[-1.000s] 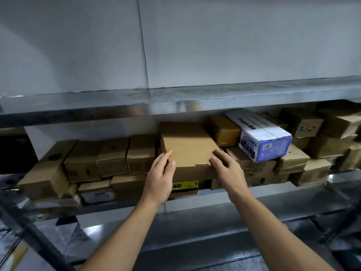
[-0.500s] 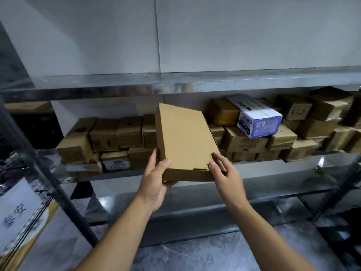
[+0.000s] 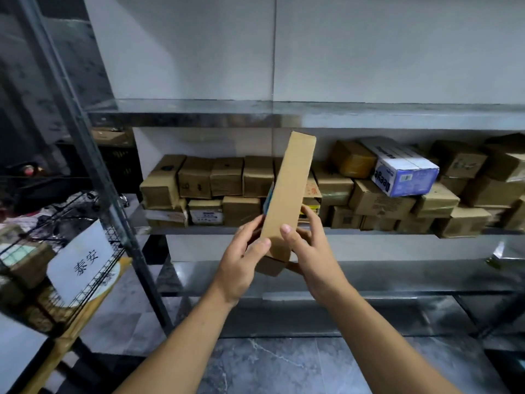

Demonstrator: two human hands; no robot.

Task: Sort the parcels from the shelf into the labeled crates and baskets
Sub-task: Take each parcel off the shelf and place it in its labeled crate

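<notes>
Two bare forearms reach up from the bottom edge, above a dark marbled floor [image 3: 284,365]. The left hand [image 3: 241,263] and right hand [image 3: 315,251] meet at the lower end of a flat brown cardboard parcel [image 3: 287,194] and clasp it between them. The left thumb and fingers curl round its left side. The right thumb presses its near face and the right fingers wrap behind. The parcel stands on end, nearly upright, with its narrow edge toward the viewer and its top leaning slightly right. It is held in the air in front of the metal shelf [image 3: 199,231], clear of everything on it.

Left of the grip and a little lower, a black wire basket [image 3: 112,243] carries a white paper label [image 3: 82,260] with two handwritten Chinese characters. Brown packages lie inside the basket.

Behind the grip, the shelf holds brown cardboard boxes [image 3: 227,177], stacked two high to the left of the parcel and piled more loosely to the right. Up and to the right of the grip, a blue and white box [image 3: 403,169] lies tilted on top of that pile. Farther up, a second shelf board [image 3: 369,115] runs across a pale grey wall [image 3: 369,52].
</notes>
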